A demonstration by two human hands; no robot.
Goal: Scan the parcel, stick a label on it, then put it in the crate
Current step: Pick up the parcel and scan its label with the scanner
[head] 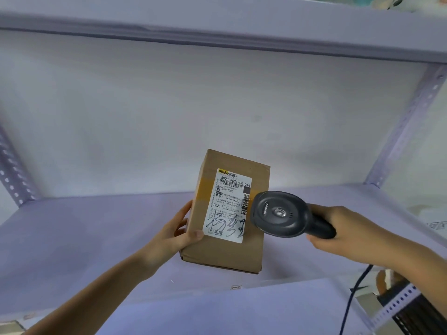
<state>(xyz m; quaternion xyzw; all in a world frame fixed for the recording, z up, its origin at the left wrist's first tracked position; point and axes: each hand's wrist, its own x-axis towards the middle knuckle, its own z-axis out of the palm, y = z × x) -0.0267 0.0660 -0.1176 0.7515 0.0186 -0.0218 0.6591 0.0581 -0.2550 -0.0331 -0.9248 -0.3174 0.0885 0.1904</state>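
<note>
- Head view shows a brown cardboard parcel [225,247] held up in front of a lilac metal shelf [96,228], near the middle of the picture.
- The left hand [179,230] grips the parcel on its left side: the thumb lies on the front face, just at the lower left corner of the label, and the other fingers are closed around the left edge and go behind the box, where they are hidden.
- The parcel is tilted a little, its top leaning to the right, and its lower end is above the shelf board; I cannot tell if it touches the board.
- A white shipping label [228,206] is stuck on the front face, with barcodes, printed text and black handwriting in the lower part.
- A strip of yellowish tape [204,189] crosses the box under the label.
- The right hand [338,233] is closed tightly around the handle of a dark grey scanner [280,213], all fingers wrapped on it.
- The scanner head is just in front of the right edge of the label and covers a part of it.
- A dark cable [355,293] hangs down from below the right hand.
- Behind the shelf is a pale wall [193,105].
</note>
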